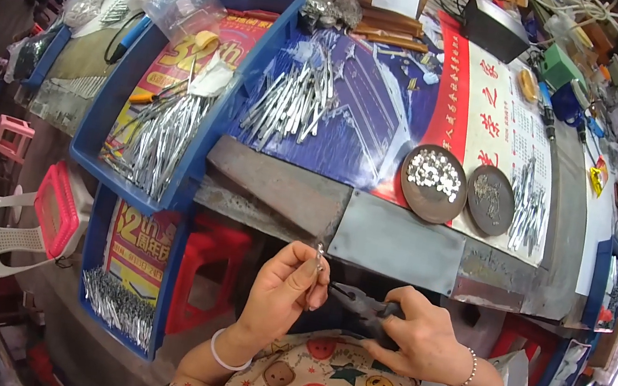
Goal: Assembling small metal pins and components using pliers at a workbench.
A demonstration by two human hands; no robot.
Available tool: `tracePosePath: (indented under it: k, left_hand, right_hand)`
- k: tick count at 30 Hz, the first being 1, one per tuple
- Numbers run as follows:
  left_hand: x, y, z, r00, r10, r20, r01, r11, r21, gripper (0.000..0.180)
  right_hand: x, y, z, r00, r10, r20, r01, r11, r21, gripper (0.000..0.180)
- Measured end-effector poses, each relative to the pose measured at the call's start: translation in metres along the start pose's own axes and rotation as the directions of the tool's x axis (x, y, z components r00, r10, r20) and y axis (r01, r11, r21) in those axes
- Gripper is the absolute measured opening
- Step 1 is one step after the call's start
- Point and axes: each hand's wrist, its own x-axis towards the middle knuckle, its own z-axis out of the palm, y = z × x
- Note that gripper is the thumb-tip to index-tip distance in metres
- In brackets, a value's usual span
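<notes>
The left hand [288,282] pinches a small metal piece [320,254] between thumb and fingertips, holding it upright just below the edge of the workbench [397,242]. The right hand [423,339] is closed round the handles of dark pliers [360,304], whose nose points left toward the piece but stops just short of it; whether the jaws are apart is too small to tell.

From the head view, the step looks like bringing pliers to piece. To do it well, the left hand should probably keep its pinch low on the piece so the top stays free, and the pliers should come in level.

On the bench lie loose metal strips [294,103], a blue tray [175,125] of more, and two round dishes [433,183] of small parts.
</notes>
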Motion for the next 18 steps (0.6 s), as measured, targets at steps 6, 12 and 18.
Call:
tracePosePath:
  k: [6, 12, 18]
  left_hand:
    - [-0.019, -0.014, 0.009, 0.993, -0.092, -0.076, 0.093, 0.996, 0.002, 0.015]
    - [-0.023, -0.024, 0.012, 0.991, -0.112, -0.069, 0.114, 0.993, 0.027, 0.014]
    - [-0.02, -0.028, 0.015, 0.98, -0.162, -0.112, 0.169, 0.984, 0.052, 0.012]
  right_hand:
    - [-0.013, 0.006, 0.006, 0.997, -0.061, 0.051, 0.062, 0.998, -0.028, 0.036]
    - [-0.021, 0.012, 0.008, 0.998, -0.069, -0.001, 0.069, 0.997, -0.034, 0.035]
    - [-0.024, 0.017, 0.007, 0.999, -0.038, 0.009, 0.038, 0.999, -0.039, 0.034]
